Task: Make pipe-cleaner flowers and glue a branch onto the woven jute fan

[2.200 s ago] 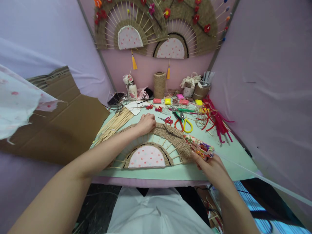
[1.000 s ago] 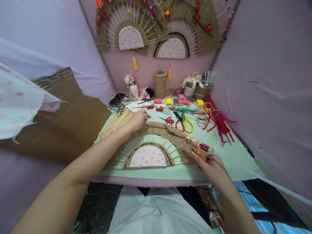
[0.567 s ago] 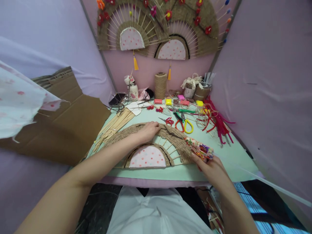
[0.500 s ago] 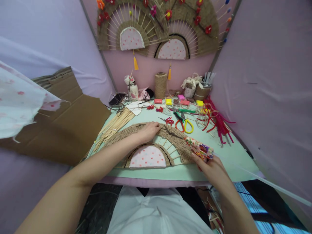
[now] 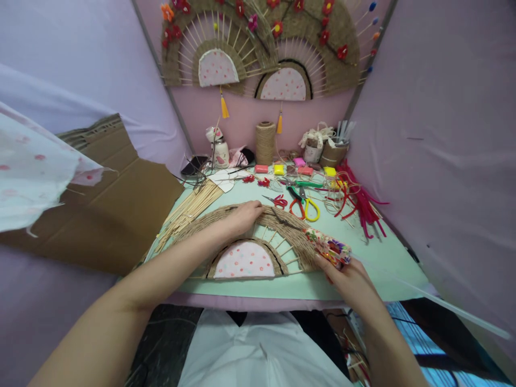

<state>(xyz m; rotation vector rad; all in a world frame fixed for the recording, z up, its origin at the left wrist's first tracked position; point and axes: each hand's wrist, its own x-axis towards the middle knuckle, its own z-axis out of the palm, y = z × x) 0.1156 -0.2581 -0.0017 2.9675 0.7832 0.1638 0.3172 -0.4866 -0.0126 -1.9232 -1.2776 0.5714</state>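
A half-round fan of wound twine on thin sticks (image 5: pixel 300 244) lies before me, with a dotted white cloth half-circle (image 5: pixel 244 260) at its centre. My left hand (image 5: pixel 246 216) is closed on the top of its twine band, fingers pressed together over a dark twig (image 5: pixel 284 220). The twig shows on the band beside the fingers; the part under them is hidden. My right hand (image 5: pixel 349 277) grips a flower-patterned hot glue gun (image 5: pixel 328 246) over the fan's right side, its front end pointing left towards the twig.
Behind the fan lie red-handled scissors (image 5: pixel 278 201), pliers (image 5: pixel 304 207) and bright clay packs (image 5: pixel 279 170). A twine spool (image 5: pixel 265 142) stands farther back. Thin sticks (image 5: pixel 191 209) and cardboard (image 5: pixel 113 199) are at left, red pipe cleaners (image 5: pixel 365 207) at right. Finished fans (image 5: pixel 342 70) hang behind.
The view has shifted very slightly. Both hands, the glue gun and the fan stay nearly where they were; my left hand has moved a touch to the left.
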